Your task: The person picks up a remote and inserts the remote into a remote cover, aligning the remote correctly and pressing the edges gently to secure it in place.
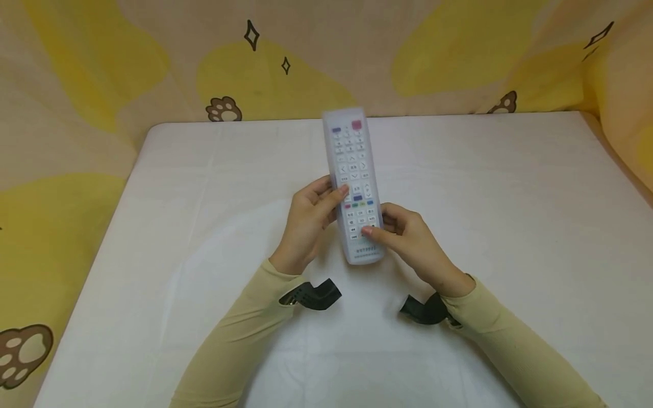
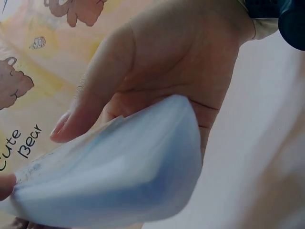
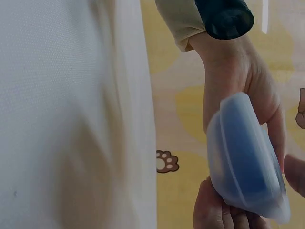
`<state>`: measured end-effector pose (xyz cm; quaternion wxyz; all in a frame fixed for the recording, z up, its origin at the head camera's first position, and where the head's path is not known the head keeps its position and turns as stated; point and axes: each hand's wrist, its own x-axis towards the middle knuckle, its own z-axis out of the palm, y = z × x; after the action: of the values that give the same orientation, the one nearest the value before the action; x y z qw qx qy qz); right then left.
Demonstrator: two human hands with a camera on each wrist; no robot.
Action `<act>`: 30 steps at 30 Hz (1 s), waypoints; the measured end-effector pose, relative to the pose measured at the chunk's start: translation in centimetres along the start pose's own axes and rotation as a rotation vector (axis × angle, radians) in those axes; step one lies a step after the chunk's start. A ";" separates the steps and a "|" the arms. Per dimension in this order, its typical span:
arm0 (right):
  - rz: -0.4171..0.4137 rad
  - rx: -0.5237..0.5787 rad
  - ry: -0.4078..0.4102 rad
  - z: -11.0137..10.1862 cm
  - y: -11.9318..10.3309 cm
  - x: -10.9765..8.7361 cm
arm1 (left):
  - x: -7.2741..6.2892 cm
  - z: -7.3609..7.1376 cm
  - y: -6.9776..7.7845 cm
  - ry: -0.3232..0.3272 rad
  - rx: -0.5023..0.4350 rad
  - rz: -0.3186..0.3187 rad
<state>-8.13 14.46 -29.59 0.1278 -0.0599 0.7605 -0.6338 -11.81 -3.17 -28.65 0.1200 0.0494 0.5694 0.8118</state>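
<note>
Both hands hold a white remote control point(image 1: 355, 187) in a clear plastic sleeve, with its button face up and its top end pointing away. My left hand point(image 1: 308, 221) grips the left edge around the middle, its thumb lying over the buttons. Lower down, my right hand point(image 1: 415, 243) pinches the right edge, thumb on the face near the bottom end. The left wrist view has the covered remote's rounded end point(image 2: 157, 148) close up, tinted blue. From the right wrist, the same covered end point(image 3: 245, 152) appears with fingers around it. Fingers beneath the remote are partly hidden.
A white-covered table point(image 1: 204, 170) lies under the hands. Behind and beside it hangs a yellow and peach cloth point(image 1: 285, 34) printed with paws and stars. A black strap point(image 1: 316, 294) sticks out from the left wrist, another black strap point(image 1: 425, 310) from the right.
</note>
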 end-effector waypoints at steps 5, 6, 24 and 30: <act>-0.037 0.052 0.024 -0.2 -0.1 0.0 | 0.0 -0.1 -0.1 -0.050 0.018 -0.033; -0.037 0.060 0.025 -0.3 -0.1 0.1 | 0.0 -0.2 -0.1 -0.058 0.019 -0.036; -0.005 0.079 0.058 -0.5 0.0 0.1 | 0.5 -0.5 -0.8 -0.096 0.116 -0.087; 0.008 0.071 0.064 -0.5 0.2 0.2 | 0.7 -0.7 -1.1 -0.084 0.147 -0.103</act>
<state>-8.48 14.92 -29.72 0.1078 -0.0320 0.7415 -0.6614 -12.44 -3.30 -29.95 0.1813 0.0627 0.6236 0.7578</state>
